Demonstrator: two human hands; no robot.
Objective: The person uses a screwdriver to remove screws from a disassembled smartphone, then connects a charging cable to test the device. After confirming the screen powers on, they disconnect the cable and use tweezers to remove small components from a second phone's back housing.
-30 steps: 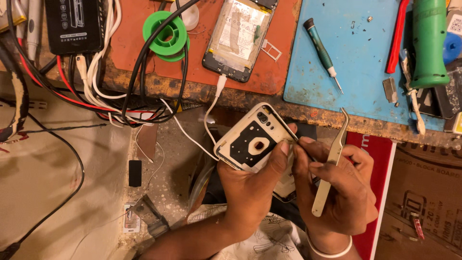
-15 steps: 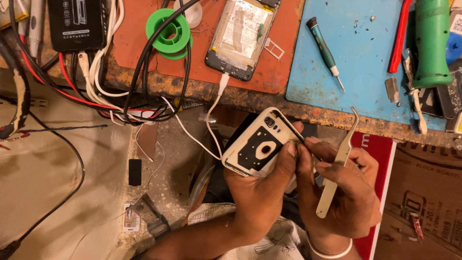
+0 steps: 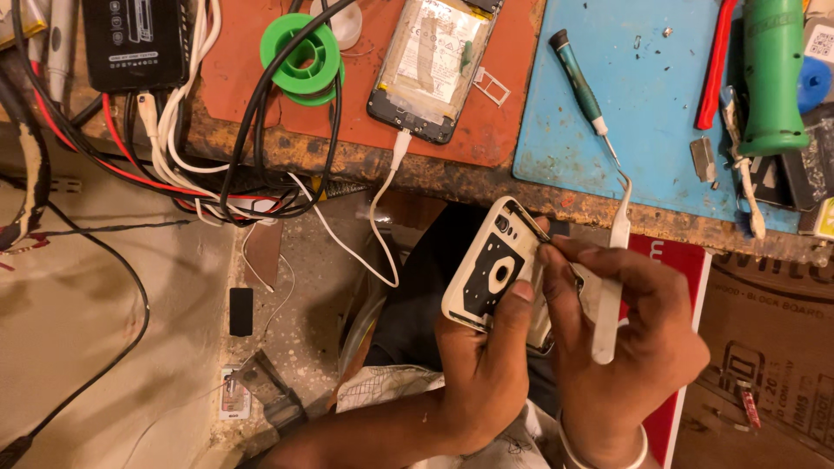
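1. Spanning the top of the view, the worn counter [image 3: 347, 161] carries an orange mat [image 3: 252, 52] on its left part and a blue mat [image 3: 660, 113] on its right.
2. Lying on the orange mat, an opened phone [image 3: 434, 65] shows its insides, with a white cable [image 3: 382, 217] plugged into its lower end and hanging over the counter edge.
3. The left hand [image 3: 486, 373] holds a white phone back cover [image 3: 491, 274] below the counter edge, fingers wrapped behind it and thumb pressed on its face.
4. The right hand [image 3: 630, 347] touches the cover's right edge; its fingers are curled around white curved tweezers [image 3: 612, 278] whose tip points up toward the counter.
5. A green wire spool [image 3: 302, 59] sits on the orange mat, left of the opened phone.
6. A small green-handled screwdriver [image 3: 584, 91] lies on the blue mat, just above the tweezers' tip.
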